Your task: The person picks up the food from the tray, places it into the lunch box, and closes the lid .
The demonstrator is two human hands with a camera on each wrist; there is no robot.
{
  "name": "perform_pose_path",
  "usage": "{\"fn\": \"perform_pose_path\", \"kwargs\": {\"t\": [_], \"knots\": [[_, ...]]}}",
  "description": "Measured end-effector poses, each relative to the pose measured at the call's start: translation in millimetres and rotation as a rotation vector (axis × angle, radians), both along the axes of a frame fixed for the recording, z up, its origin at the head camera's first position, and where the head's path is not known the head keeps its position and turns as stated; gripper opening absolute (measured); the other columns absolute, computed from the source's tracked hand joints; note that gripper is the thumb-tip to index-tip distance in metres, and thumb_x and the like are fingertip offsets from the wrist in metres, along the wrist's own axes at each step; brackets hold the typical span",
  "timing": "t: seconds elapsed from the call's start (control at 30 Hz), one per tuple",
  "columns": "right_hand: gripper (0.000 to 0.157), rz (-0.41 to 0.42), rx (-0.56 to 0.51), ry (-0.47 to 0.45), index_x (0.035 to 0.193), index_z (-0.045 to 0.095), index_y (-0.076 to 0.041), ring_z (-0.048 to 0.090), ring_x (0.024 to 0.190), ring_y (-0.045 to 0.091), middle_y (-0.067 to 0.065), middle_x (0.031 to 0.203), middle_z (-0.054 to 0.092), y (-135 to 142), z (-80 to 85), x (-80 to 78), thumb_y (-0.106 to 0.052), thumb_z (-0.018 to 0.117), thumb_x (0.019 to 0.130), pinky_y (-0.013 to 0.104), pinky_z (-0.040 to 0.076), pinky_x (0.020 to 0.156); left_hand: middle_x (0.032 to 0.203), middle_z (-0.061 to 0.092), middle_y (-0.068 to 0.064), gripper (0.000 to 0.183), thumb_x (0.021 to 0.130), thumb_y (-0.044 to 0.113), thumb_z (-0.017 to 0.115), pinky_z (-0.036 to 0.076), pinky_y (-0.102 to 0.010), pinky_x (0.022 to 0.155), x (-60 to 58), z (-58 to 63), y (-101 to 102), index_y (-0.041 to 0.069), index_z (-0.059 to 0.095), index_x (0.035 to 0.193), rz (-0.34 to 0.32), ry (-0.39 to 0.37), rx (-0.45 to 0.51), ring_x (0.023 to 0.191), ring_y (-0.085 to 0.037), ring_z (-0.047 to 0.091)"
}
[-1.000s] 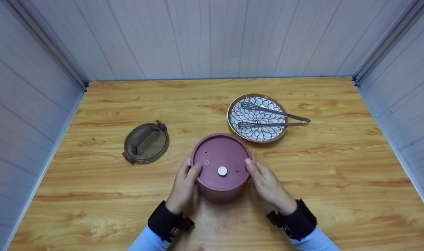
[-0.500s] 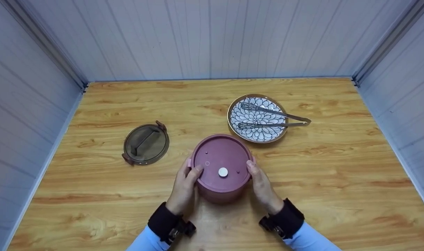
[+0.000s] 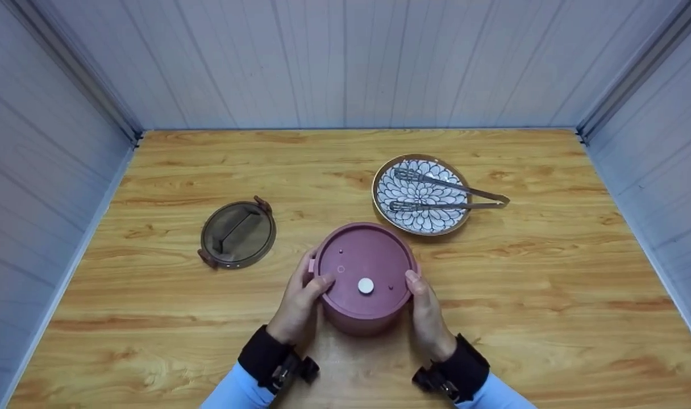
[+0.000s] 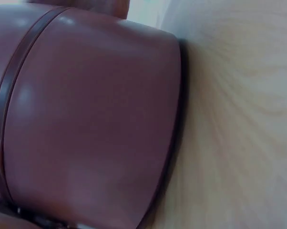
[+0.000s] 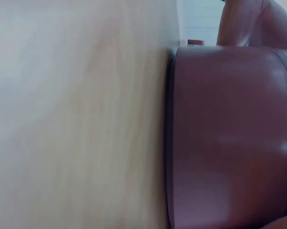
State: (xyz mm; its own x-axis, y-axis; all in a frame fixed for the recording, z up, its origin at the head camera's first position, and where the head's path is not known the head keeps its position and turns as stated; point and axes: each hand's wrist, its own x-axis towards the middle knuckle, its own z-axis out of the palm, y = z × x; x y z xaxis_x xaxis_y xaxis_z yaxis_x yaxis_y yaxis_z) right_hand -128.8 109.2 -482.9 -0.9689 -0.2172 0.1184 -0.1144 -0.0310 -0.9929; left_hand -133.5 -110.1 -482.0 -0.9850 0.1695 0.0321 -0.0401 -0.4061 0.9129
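Observation:
A round mauve lidded container (image 3: pixel 374 258) with a white button on its lid stands upright in the middle front in the head view. My left hand (image 3: pixel 295 304) grips its left side, the thumb bent over the lid's rim and the fingers largely hidden behind the wall. On the opposite side my right hand (image 3: pixel 428 315) holds it, thumb at the rim near the pink side tab. Both wrist views are filled by the container's smooth wall (image 4: pixel 96 109), its base close on the wooden table (image 5: pixel 86 143). A dark seam runs round below the lid.
A brown see-through lid (image 3: pixel 240 241) with a bar handle and two side clips lies to the left. Behind the container on the right is a flower-patterned plate (image 3: pixel 384 218) with metal tongs (image 3: pixel 448 206) across it. Pale panel walls (image 3: pixel 345 62) enclose the table.
The container has shifted slightly toward me along with both hands. My right wrist has swung inward to the left. The plate, tongs and brown lid stay in place.

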Motion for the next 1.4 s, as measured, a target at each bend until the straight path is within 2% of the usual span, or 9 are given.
{"fn": "perform_pose_path", "kwargs": {"t": [0.33,0.47,0.6,0.73,0.87,0.97,1.1,1.33,1.4], "knots": [[0.067,-0.021,0.011,-0.013,0.150,0.004,0.016,-0.006,0.148,0.038,0.031,0.159,0.000,-0.4,-0.2,-0.9,-0.026,0.027,0.103,0.049,-0.004,0.118,0.149,0.035,-0.026,0.070,0.090,0.015,0.057,0.033,-0.036,0.111,-1.8,0.9,-3.8,0.003,0.026,0.151,-0.045,-0.023,-0.037,0.133,-0.032,0.042],[0.068,0.004,-0.018,-0.007,0.151,0.005,0.014,-0.002,0.149,0.034,0.028,0.160,0.003,0.1,-2.8,-3.5,-0.027,0.029,0.102,0.046,-0.001,0.119,0.152,0.032,-0.026,0.073,0.091,0.018,0.056,0.031,-0.038,0.112,-5.4,-3.0,-9.1,0.004,0.024,0.154,-0.068,0.020,-0.120,0.136,-0.034,0.039],[0.073,0.018,0.031,0.026,0.148,0.005,0.020,0.004,0.147,0.044,0.037,0.156,0.006,2.3,-6.3,-2.1,-0.033,0.029,0.104,0.050,0.003,0.118,0.154,0.029,-0.024,0.072,0.091,0.019,0.051,0.026,-0.038,0.115,-6.9,-9.1,-10.9,0.000,0.022,0.155,-0.051,0.100,-0.197,0.139,-0.033,0.034],[0.077,0.015,0.077,0.058,0.146,0.005,0.022,0.006,0.145,0.048,0.040,0.154,0.007,5.1,-7.2,-0.7,-0.039,0.028,0.106,0.049,0.005,0.117,0.154,0.030,-0.023,0.072,0.090,0.017,0.051,0.024,-0.039,0.116,-6.0,-10.9,-5.6,-0.002,0.024,0.153,-0.020,0.126,-0.124,0.141,-0.032,0.032],[0.073,0.018,0.056,0.065,0.149,0.004,0.018,0.004,0.147,0.043,0.035,0.157,0.005,6.4,-5.2,-2.5,-0.035,0.028,0.105,0.041,0.005,0.119,0.153,0.032,-0.023,0.074,0.087,0.016,0.056,0.026,-0.037,0.116,-6.1,-10.1,0.4,-0.002,0.025,0.153,0.005,0.090,-0.026,0.140,-0.032,0.034],[0.073,0.021,0.047,0.079,0.150,0.004,0.016,0.005,0.148,0.041,0.033,0.158,0.005,7.3,-4.9,-3.8,-0.036,0.026,0.105,0.035,0.006,0.119,0.153,0.032,-0.022,0.078,0.086,0.016,0.058,0.025,-0.037,0.116,-8.2,-8.2,0.8,0.000,0.024,0.154,-0.016,0.067,0.007,0.140,-0.032,0.034],[0.070,0.031,0.033,0.084,0.151,0.004,0.014,0.003,0.149,0.038,0.030,0.160,0.004,8.2,-4.3,-5.6,-0.033,0.025,0.104,0.027,0.008,0.118,0.155,0.030,-0.020,0.079,0.085,0.017,0.058,0.022,-0.039,0.117,-10.8,-6.9,0.8,0.003,0.023,0.155,-0.049,0.057,-0.001,0.142,-0.031,0.032],[0.076,0.009,0.098,-0.018,0.146,0.008,0.023,0.007,0.145,0.047,0.040,0.153,0.008,9.9,-1.2,-9.1,-0.033,0.031,0.100,0.051,0.004,0.118,0.156,0.027,-0.021,0.079,0.086,0.015,0.054,0.021,-0.036,0.117,-4.5,-9.0,7.3,-0.002,0.019,0.155,0.060,0.069,-0.008,0.144,-0.029,0.027],[0.079,0.007,0.108,-0.038,0.144,0.010,0.026,0.005,0.145,0.049,0.043,0.152,0.007,11.2,0.4,-11.5,-0.035,0.034,0.099,0.053,0.003,0.118,0.156,0.028,-0.022,0.079,0.087,0.015,0.055,0.022,-0.036,0.117,-4.1,-9.1,7.8,-0.002,0.020,0.155,0.068,0.071,-0.003,0.143,-0.030,0.028]]}}
